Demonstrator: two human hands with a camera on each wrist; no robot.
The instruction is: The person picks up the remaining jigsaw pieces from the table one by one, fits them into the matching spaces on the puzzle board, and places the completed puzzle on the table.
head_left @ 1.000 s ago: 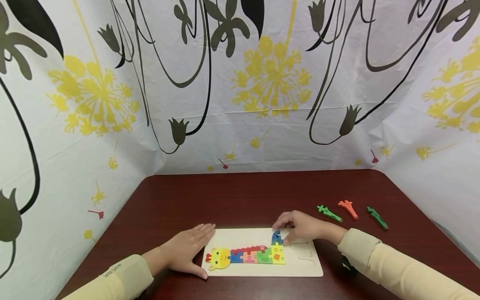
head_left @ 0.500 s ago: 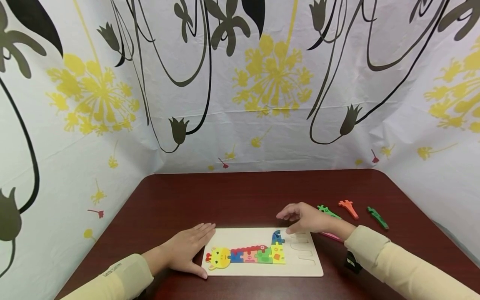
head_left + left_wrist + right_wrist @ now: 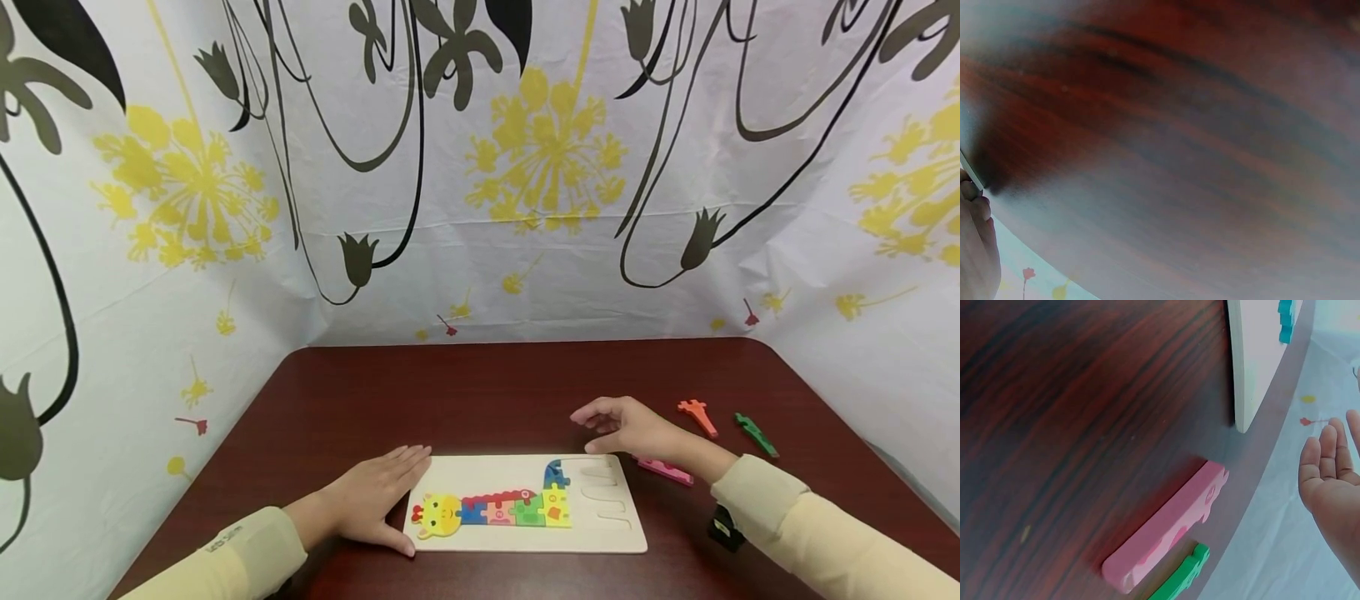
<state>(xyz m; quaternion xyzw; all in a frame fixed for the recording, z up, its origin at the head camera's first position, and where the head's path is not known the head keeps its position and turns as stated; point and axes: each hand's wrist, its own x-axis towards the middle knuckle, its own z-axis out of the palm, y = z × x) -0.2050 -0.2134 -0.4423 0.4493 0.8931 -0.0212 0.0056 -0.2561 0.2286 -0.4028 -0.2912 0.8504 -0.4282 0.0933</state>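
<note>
L hand (image 3: 378, 498) spread wide @ 9 o'clock of puzzle bd (image 3: 483, 477); R hand (image 3: 632, 427) loose, holds nothing, @ 2; pink pc (image 3: 669, 472) @ R hand's 5.

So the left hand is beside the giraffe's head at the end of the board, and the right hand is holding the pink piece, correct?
Not quite: the right hand isn't holding the pink piece. The right wrist view shows that piece lying on the table, apart from the hand. The left hand is beside the giraffe's head at the end of the board.
</note>
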